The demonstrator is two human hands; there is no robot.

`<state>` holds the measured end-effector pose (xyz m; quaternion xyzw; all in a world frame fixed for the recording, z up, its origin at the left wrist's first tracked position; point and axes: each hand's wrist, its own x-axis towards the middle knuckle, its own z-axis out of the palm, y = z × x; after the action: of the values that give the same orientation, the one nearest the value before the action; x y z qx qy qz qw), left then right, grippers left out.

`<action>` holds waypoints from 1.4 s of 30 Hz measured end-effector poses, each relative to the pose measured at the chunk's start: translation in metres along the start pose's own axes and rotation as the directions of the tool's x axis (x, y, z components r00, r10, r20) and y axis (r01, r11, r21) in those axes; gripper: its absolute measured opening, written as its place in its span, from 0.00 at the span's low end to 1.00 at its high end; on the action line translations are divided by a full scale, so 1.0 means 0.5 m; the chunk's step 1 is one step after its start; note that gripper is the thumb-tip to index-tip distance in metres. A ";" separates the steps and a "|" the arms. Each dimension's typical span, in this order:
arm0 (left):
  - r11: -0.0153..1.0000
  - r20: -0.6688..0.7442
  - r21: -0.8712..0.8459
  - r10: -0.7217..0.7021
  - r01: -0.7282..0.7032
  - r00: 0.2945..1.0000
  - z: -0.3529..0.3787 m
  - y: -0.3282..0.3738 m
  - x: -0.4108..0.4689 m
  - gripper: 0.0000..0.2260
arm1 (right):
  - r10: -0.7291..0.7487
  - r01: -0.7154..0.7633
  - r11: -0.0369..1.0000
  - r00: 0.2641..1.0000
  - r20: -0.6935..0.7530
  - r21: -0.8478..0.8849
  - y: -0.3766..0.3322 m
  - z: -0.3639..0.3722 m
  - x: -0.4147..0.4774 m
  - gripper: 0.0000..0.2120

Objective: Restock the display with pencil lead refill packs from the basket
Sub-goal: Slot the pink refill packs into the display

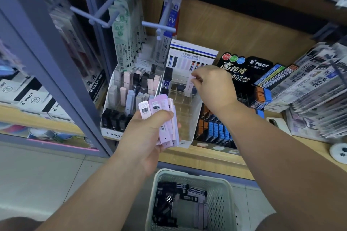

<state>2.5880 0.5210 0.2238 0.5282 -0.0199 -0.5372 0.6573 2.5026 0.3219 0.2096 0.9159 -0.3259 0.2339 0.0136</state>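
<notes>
My left hand (148, 137) grips a fanned bundle of several pink and lilac lead refill packs (165, 118) in front of the clear display rack (187, 118). My right hand (214, 84) pinches one pale pink pack (190, 85) upright over a back slot of that rack. A dark blue pack (167, 80) stands in the rack's back left slot. Most of the rack's slots hold nothing. Below, on the floor, a pale green perforated basket (219, 193) holds several more black and lilac packs (180, 200).
A second white rack (112, 129) to the left holds pink, grey and black packs. A black Pilot display (234, 73) with orange and blue packs stands to the right. White hooks (159, 27) with hanging refills jut out above. A grey shelf post (47, 47) rises at left.
</notes>
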 end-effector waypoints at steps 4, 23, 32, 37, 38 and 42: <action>1.000 0.015 -0.015 -0.003 0.003 1.000 0.002 0.000 -0.002 0.12 | -0.039 0.043 0.995 0.998 0.047 -0.089 0.008 0.010 -0.001 0.03; 0.993 0.274 0.120 -0.024 -0.009 0.962 0.021 -0.021 -0.013 0.11 | 0.128 -0.709 0.177 0.704 0.699 0.682 -0.064 -0.112 -0.138 0.16; 0.990 0.138 0.141 -0.005 -0.014 0.990 0.027 -0.042 -0.001 0.12 | 0.279 -0.709 0.219 0.704 0.653 0.671 -0.065 -0.115 -0.142 0.06; 0.993 0.067 0.117 -0.011 0.003 0.998 0.036 -0.052 -0.005 0.10 | 0.308 -0.715 0.002 0.665 0.680 0.699 -0.072 -0.117 -0.136 0.08; 0.995 0.070 0.103 -0.022 0.015 0.997 0.038 -0.053 -0.007 0.09 | 0.305 -0.717 -0.018 0.660 0.687 0.697 -0.073 -0.115 -0.136 0.08; 0.997 0.076 0.076 -0.016 0.010 0.997 0.037 -0.048 -0.010 0.09 | 0.328 -0.696 -0.062 0.663 0.673 0.715 -0.071 -0.107 -0.132 0.09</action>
<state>2.5587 0.5154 0.2174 0.5320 -0.0619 -0.5602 0.6319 2.4569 0.3986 0.2327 0.5307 -0.4255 0.2277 -0.6967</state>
